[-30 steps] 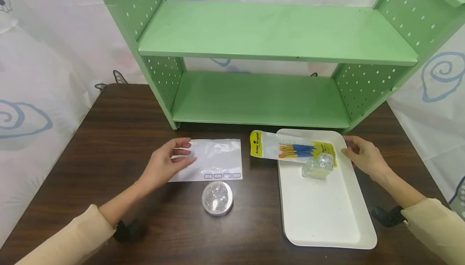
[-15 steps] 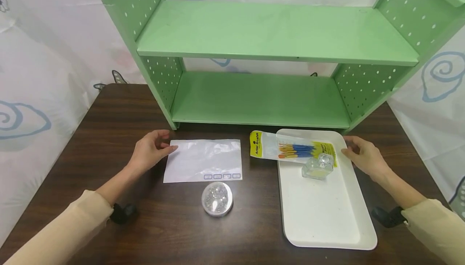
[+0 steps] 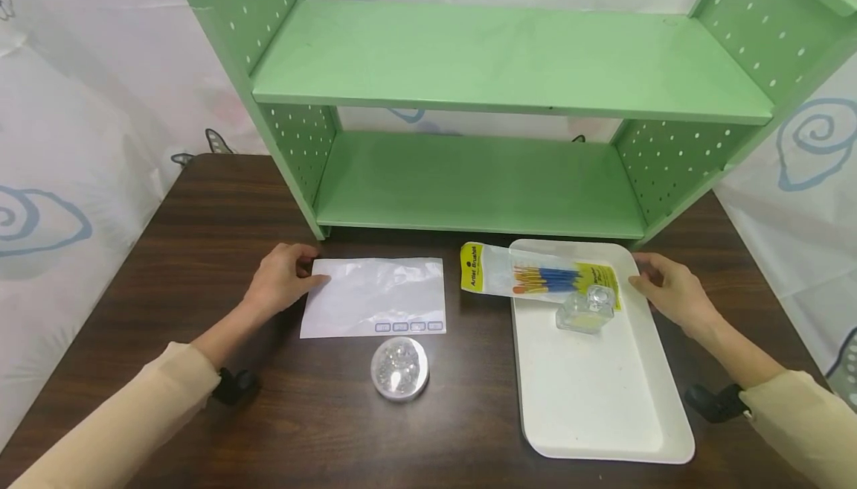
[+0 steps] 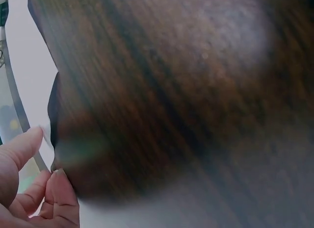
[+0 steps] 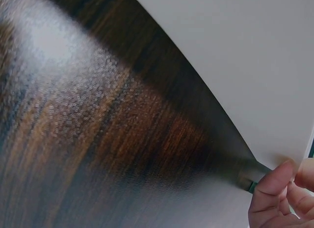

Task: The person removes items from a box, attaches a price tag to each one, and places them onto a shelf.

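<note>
A glossy, wrinkled white sheet (image 3: 378,292) with small printed boxes along its lower edge lies on the table. At its upper left corner, my left hand (image 3: 281,280) pinches the edge, with the thumb (image 4: 24,144) on the sheet and the fingertips (image 4: 61,181) at the corner. My right hand (image 3: 672,292) grips the far right rim of a white tray (image 3: 602,414), its fingers outside the wall. Inside the tray stands a clear square glass bottle (image 3: 581,315) with a faceted stopper. A packet of artist brushes (image 3: 545,277) sticks out over the tray's left rim.
Just below the sheet sits a round clear-lidded container (image 3: 399,368) of shiny bits. A green two-tier shelf (image 3: 482,184) stands at the back of the dark wooden table (image 3: 221,213), close behind the sheet and tray.
My left hand has drawn back leftward from over the sheet to its upper left corner, and its fingers have come together there. My right hand has stayed at the tray's rim.
</note>
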### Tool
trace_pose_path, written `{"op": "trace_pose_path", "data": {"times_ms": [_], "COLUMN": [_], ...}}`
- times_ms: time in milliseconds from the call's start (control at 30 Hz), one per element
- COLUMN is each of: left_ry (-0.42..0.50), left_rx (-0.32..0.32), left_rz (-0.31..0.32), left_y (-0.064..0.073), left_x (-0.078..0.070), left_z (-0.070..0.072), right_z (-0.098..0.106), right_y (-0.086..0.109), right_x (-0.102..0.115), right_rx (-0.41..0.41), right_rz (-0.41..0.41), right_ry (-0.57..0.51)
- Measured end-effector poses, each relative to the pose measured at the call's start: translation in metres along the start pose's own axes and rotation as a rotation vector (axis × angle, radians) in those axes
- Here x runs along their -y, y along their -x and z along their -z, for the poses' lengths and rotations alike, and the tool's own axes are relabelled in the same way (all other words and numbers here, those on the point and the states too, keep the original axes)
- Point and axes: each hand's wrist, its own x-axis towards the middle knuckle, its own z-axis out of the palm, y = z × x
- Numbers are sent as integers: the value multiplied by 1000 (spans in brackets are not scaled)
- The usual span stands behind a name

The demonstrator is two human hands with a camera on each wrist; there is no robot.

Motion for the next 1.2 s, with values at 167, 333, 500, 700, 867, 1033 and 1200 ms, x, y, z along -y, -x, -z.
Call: {"op": "trace_pose_path", "data": {"times_ms": [167,333,500,700,867,1033,1200], "left_ry": [-13,-9,-10,-3,-2,3,3], "left_rx": [-3,-8,-17,-39,-55,-69,-77], "left_rz": [14,22,25,17,3,-8,-34], "left_y": [1,1,1,-1,-1,0,-1], "left_x": [-3,-3,-3,-4,-5,-5,-5], "left_z": [-1,-3,-5,-5,-4,-5,-8], "right_z": [-1,0,11,28,21,-8,-38], "right_y": [0,3,13,23,26,19,4], "right_x": [0,-4,0,41,98,143,167], "right_rx": [3,10,-119,-412,-468,-298,-79], "right_rz": [-8,-25,17,190,395,464,388], "right_ry": [-9,-37,-77,-98,-168,-263,-361]}}
